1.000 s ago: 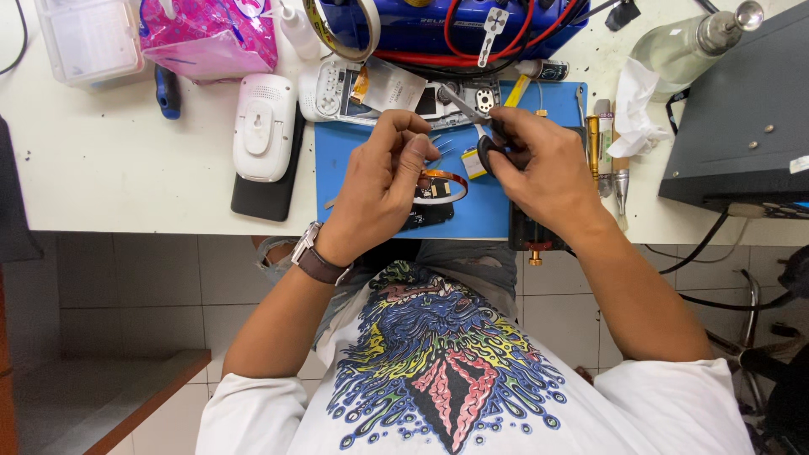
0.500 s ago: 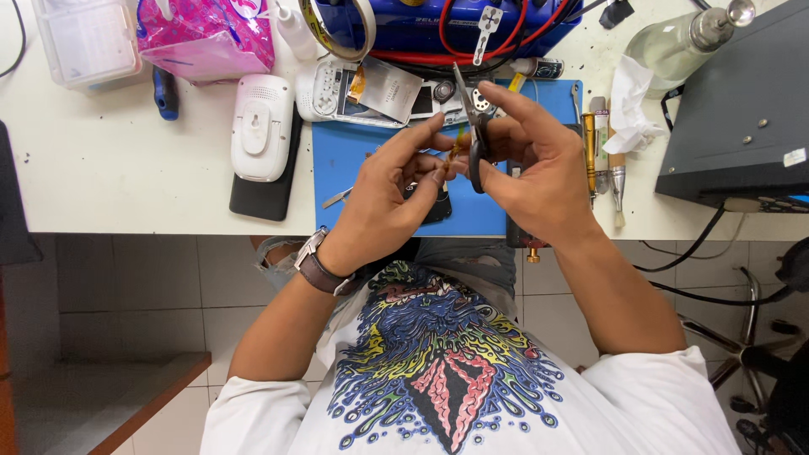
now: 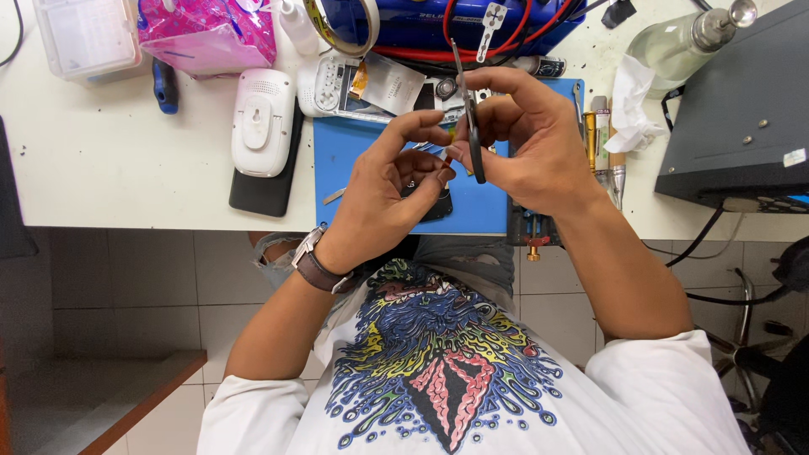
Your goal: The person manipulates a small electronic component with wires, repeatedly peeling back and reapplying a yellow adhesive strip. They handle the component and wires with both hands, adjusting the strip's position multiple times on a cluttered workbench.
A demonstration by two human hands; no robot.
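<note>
Black and slim, the tweezers point(image 3: 472, 126) stand almost upright in the right hand point(image 3: 531, 143), their pointed tips rising past the fingertips toward the far side of the table point(image 3: 101, 152). That hand is curled tightly around them, thumb and forefinger pinching the shaft near its middle. Just beside it, the left hand point(image 3: 388, 194) has its thumb and forefinger drawn together on a tiny orange-brown part point(image 3: 456, 133) that touches the tweezers; the part is too small to make out clearly. The remaining left fingers are loosely bent. A watch point(image 3: 316, 263) with a brown strap sits on the left wrist.

Below both hands lies a blue mat point(image 3: 354, 181), and a small dark gadget point(image 3: 425, 202) rests on it, half hidden under the left hand. Beyond the left hand sits a white device point(image 3: 263, 122) on a dark slab, and beyond the right hand a row of tools point(image 3: 600, 139) lies at the mat's edge.

Compared with half a second ago, both hands are lifted higher above the mat and closer to the camera, and the tweezers have swung from a slant to nearly vertical. A second ago the hands were low, pressed down over the dark gadget on the mat; now it lies uncovered on one side.
</note>
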